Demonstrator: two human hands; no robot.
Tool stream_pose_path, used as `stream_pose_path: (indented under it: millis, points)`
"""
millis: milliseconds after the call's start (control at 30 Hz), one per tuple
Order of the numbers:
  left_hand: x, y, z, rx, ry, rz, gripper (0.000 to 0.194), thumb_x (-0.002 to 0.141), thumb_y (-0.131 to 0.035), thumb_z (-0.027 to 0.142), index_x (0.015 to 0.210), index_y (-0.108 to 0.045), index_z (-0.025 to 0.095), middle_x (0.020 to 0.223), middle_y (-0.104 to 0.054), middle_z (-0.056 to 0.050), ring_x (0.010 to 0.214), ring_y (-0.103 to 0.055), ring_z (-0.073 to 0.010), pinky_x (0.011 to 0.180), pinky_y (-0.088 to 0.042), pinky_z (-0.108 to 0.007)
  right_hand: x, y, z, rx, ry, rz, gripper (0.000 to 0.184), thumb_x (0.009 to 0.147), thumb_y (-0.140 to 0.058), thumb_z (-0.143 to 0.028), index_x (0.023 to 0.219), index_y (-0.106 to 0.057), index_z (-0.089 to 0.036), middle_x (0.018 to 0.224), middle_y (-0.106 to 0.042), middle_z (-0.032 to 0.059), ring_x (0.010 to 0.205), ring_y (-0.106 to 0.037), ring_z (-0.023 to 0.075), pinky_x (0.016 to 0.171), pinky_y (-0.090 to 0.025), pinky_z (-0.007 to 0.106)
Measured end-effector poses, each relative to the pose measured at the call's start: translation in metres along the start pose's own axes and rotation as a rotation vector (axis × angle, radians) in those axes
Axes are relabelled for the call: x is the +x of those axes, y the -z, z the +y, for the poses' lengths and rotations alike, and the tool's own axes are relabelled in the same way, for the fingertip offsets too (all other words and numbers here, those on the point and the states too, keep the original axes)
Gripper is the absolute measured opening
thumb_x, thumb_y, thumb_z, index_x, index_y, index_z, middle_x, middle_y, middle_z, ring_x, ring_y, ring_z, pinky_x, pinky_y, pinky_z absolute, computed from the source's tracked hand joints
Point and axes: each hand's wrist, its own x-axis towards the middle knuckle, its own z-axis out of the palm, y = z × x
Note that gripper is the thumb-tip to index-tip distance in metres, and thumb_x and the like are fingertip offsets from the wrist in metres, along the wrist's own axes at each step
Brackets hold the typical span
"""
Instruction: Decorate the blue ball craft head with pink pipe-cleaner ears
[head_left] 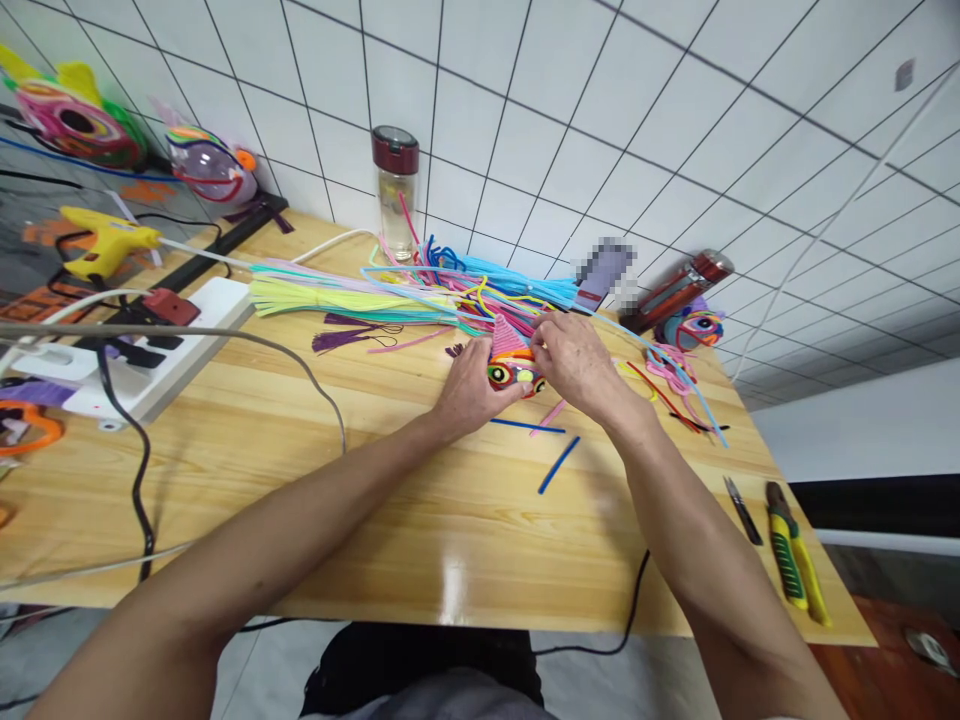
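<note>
Between my hands is a small craft figure (513, 362) with round ringed eyes, an orange-red band and a pointed pink ribbed piece on top. My left hand (471, 388) grips its left side, the thumb lying across the lower front. My right hand (576, 358) has its fingers closed at the figure's upper right edge; the fingertips are partly hidden. Two short blue stems (559, 465) lie on the table just below, with a pink strip near them. Behind the figure is a bundle of colourful pipe cleaners (352, 292).
A lidded glass bottle (397, 200) stands by the tiled wall. At left are a yellow glue gun (105, 243), a power strip (165, 365) and loose cables. Snips (742, 510) and yellow-green pliers (795, 555) lie at the right. A red flask (679, 290) rests behind.
</note>
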Motion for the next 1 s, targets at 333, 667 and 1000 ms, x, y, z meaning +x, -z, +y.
stream_pose_path:
  millis: [333,667,1000]
  points:
    - [0.001,0.0,0.001,0.018,-0.002,-0.009,0.053,0.079,-0.091,0.039,0.108,-0.05,0.023,0.113,-0.064,-0.007,0.111,-0.064,-0.0291,0.099,-0.054,-0.045,-0.001,-0.004,0.002,0.037,-0.009,-0.015,0.022,0.099,-0.05,-0.01,0.098,-0.07,-0.019,0.111,-0.076,0.0167,0.103,-0.066,0.0302,0.091,-0.05,0.042]
    - [0.0,0.001,0.002,0.0,0.008,-0.015,0.055,0.078,-0.092,0.041,0.108,-0.049,0.024,0.113,-0.064,-0.007,0.111,-0.064,-0.0298,0.101,-0.054,-0.046,-0.007,0.012,0.001,0.111,0.011,0.002,0.023,0.1,-0.048,-0.013,0.101,-0.07,-0.021,0.113,-0.076,0.0153,0.105,-0.066,0.03,0.095,-0.05,0.043]
    - [0.001,0.001,0.003,-0.005,0.035,-0.015,0.054,0.076,-0.092,0.04,0.105,-0.049,0.024,0.112,-0.063,-0.007,0.11,-0.064,-0.03,0.1,-0.054,-0.047,-0.009,0.012,0.0,0.165,0.004,0.009,0.029,0.094,-0.048,-0.008,0.1,-0.073,-0.021,0.114,-0.077,0.0147,0.108,-0.068,0.0293,0.099,-0.052,0.044]
